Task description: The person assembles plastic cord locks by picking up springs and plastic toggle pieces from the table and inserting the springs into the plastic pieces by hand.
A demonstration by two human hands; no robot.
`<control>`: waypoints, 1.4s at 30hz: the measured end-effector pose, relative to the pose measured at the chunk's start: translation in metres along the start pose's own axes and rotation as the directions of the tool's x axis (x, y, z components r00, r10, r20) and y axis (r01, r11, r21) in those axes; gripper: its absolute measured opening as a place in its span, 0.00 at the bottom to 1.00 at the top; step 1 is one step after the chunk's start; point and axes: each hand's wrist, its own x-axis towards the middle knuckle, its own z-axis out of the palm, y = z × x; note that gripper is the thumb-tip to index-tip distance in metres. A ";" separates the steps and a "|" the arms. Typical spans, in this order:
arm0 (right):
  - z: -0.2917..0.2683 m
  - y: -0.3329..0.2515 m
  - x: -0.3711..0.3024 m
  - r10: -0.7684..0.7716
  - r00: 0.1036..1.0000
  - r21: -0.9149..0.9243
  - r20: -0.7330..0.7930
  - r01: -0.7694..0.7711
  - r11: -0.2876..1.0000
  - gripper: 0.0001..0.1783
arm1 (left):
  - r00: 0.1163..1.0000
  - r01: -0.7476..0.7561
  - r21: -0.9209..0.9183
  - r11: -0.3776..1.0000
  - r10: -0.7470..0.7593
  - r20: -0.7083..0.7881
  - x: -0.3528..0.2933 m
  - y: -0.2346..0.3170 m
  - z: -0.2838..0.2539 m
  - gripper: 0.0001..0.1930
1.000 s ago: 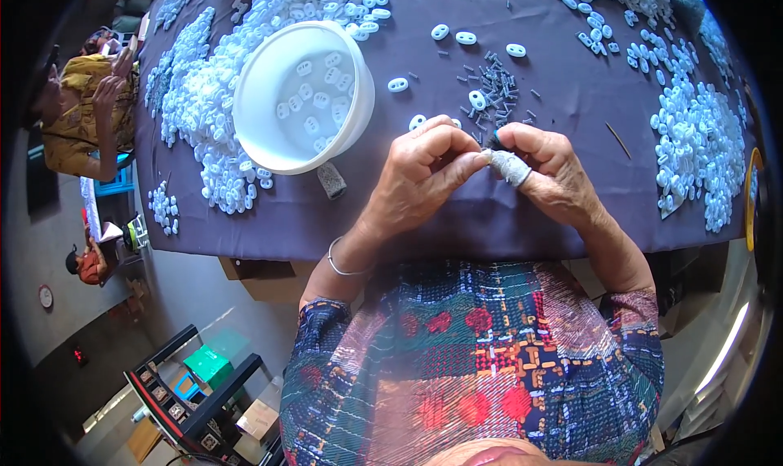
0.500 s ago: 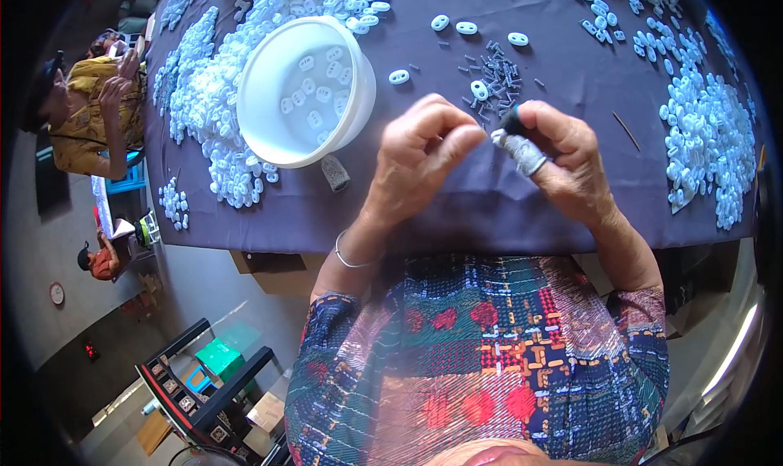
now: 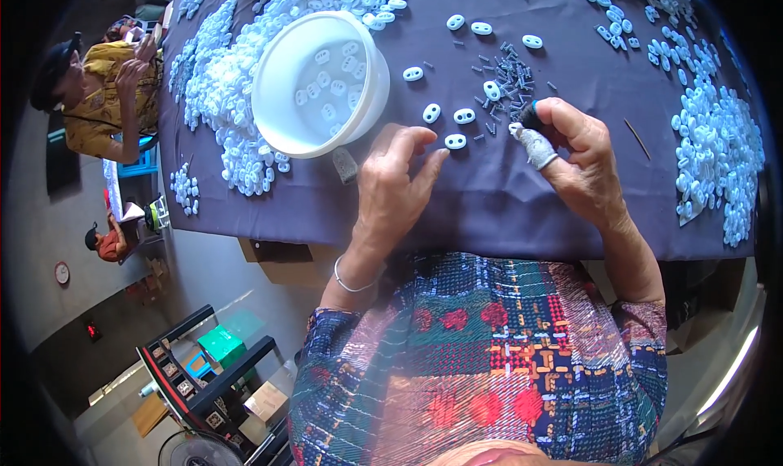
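Observation:
My left hand [image 3: 397,176] holds nothing, its thumb and forefinger apart, beside a white oval two-holed plastic piece [image 3: 455,141]. Two more such pieces, one [image 3: 431,113] and another [image 3: 464,116], lie just beyond. My right hand [image 3: 581,160] has a pale wrapping on the thumb and a dark cover on the forefinger. Those two tips come together at the near edge of a heap of small dark grey pins [image 3: 514,79]; whatever is between them is too small to make out. One white piece [image 3: 491,90] rests against the heap.
A white plastic tub [image 3: 375,91] with several white pieces inside stands left of my hands, a small greyish block [image 3: 344,166] at its foot. Mounds of white pieces [image 3: 236,99] cover the table's left, others [image 3: 718,156] the right. A thin brown stick [image 3: 638,138] lies right. People sit at far left.
My left hand has drawn back leftward from my right, its thumb and forefinger parting. White pieces formerly hidden behind it now show on the cloth. The whole view has shifted slightly.

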 end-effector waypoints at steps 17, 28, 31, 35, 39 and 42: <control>-0.003 -0.003 0.003 -0.056 0.998 -0.053 -0.027 0.055 0.997 0.11 | 0.968 -0.248 0.221 0.943 0.231 0.103 0.029 0.018 0.019 0.09; -0.002 -0.001 -0.001 0.224 0.968 0.206 0.115 -0.243 0.948 0.08 | 0.963 0.264 -0.603 0.752 -0.168 0.212 0.021 0.027 0.015 0.06; -0.001 -0.001 -0.001 0.277 0.948 0.281 0.155 -0.311 0.908 0.06 | 0.923 0.383 -0.739 0.555 -0.253 0.289 0.020 0.030 0.015 0.06; -0.002 -0.002 -0.001 0.326 0.922 0.265 0.207 -0.374 0.889 0.06 | 0.915 0.403 -0.730 0.551 -0.255 0.312 0.018 0.033 0.014 0.08; -0.002 -0.005 -0.001 0.288 0.928 0.247 0.235 -0.343 0.906 0.06 | 0.915 0.400 -0.744 0.534 -0.281 0.290 0.016 0.033 0.014 0.10; -0.001 -0.004 -0.001 0.302 0.920 0.233 0.252 -0.360 0.903 0.07 | 0.907 0.421 -0.739 0.526 -0.265 0.328 0.016 0.031 0.014 0.11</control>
